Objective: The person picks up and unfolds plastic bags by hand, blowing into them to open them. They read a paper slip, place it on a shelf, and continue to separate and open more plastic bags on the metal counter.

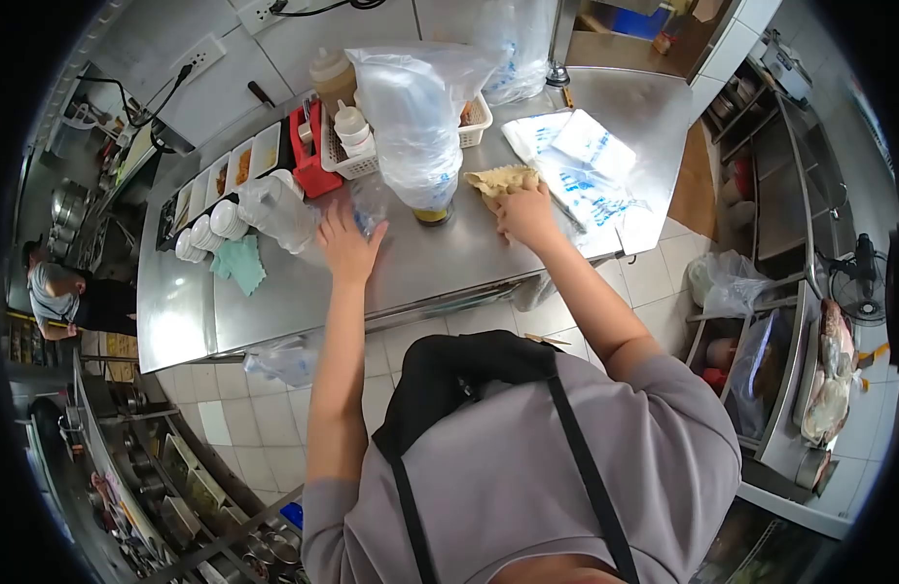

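Observation:
On the steel table [440,268], my right hand [525,211] presses down on a crumpled tan cloth [495,179], its fingers curled over the cloth. My left hand [348,243] is spread, with fingers apart and the thumb out to the side, low over the table. Right at its fingertips lies a clear plastic bag [372,198]. Between both hands stands a tall bundle of clear plastic bags [408,127] on a container with a yellowish base [431,215]. Left of my left hand is another clear plastic wrapping [277,209].
White stacked cups [228,220] and a green cloth [238,263] lie at the left, before a tray of food containers [240,165]. Behind are a red holder [311,156] and squeeze bottles [352,128]. Printed plastic bags [591,156] lie right. Another person [60,292] stands far left.

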Demonstrator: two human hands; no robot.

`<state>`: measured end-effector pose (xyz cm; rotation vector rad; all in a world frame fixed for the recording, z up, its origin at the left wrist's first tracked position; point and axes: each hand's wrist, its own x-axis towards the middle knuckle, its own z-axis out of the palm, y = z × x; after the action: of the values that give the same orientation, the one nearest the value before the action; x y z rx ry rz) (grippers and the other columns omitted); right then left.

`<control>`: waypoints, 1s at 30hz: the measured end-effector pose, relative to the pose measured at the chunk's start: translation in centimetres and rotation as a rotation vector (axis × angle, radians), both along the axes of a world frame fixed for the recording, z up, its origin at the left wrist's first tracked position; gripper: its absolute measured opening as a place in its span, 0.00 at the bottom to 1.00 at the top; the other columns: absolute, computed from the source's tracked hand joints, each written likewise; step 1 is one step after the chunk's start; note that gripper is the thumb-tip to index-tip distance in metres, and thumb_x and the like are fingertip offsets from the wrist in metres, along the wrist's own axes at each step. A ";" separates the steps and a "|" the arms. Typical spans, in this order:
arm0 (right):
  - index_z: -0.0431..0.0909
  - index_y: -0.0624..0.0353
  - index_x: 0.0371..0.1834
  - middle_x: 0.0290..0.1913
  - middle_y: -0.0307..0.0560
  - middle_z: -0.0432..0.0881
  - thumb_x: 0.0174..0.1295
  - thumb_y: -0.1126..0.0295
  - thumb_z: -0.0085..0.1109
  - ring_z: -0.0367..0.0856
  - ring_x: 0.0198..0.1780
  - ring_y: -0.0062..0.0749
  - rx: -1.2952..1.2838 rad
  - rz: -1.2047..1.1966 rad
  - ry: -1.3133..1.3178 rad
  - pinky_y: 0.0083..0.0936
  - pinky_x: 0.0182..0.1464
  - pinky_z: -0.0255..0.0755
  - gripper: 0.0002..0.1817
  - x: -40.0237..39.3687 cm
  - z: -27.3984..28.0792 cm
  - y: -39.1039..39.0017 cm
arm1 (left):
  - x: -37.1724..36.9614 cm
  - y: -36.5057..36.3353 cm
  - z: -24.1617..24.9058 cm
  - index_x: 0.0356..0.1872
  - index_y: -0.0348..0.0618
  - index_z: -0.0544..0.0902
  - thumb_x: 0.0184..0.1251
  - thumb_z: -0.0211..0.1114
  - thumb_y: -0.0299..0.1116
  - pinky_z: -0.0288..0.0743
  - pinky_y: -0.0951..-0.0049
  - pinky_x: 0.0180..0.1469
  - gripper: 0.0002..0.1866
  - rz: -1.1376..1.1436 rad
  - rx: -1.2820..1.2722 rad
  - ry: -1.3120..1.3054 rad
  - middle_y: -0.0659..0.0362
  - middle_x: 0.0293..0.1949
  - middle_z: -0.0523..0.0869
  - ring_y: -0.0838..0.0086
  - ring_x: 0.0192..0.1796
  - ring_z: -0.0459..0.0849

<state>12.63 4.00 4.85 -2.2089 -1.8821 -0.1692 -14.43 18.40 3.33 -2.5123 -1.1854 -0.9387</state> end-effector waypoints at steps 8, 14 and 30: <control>0.80 0.53 0.27 0.33 0.36 0.76 0.47 0.67 0.61 0.71 0.45 0.36 0.241 -0.031 0.090 0.35 0.50 0.59 0.05 0.9 -3.8 0.0 | 1.4 -0.9 -0.6 0.59 0.28 0.62 0.66 0.52 0.48 0.51 0.49 0.66 0.32 0.001 -0.071 -0.715 0.40 0.61 0.65 0.50 0.65 0.62; 0.83 0.48 0.40 0.41 0.39 0.77 0.48 0.64 0.65 0.70 0.50 0.44 0.262 0.153 0.341 0.39 0.50 0.62 0.14 1.4 1.3 -1.9 | 1.1 1.6 -4.8 0.55 0.44 0.73 0.62 0.54 0.38 0.57 0.44 0.62 0.21 0.045 -0.200 0.086 0.50 0.59 0.72 0.50 0.64 0.64; 0.80 0.55 0.48 0.43 0.53 0.80 0.40 0.69 0.69 0.78 0.46 0.47 0.148 -0.241 0.286 0.33 0.50 0.72 0.26 19.8 -1.1 -1.5 | 3.0 -8.4 0.6 0.47 0.37 0.75 0.54 0.57 0.23 0.64 0.57 0.59 0.16 -0.293 -0.277 -0.299 0.49 0.50 0.74 0.53 0.55 0.71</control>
<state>32.47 2.53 3.70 -2.2168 -1.4091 -0.0288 -11.43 9.98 3.91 -2.9014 -1.1080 -1.3451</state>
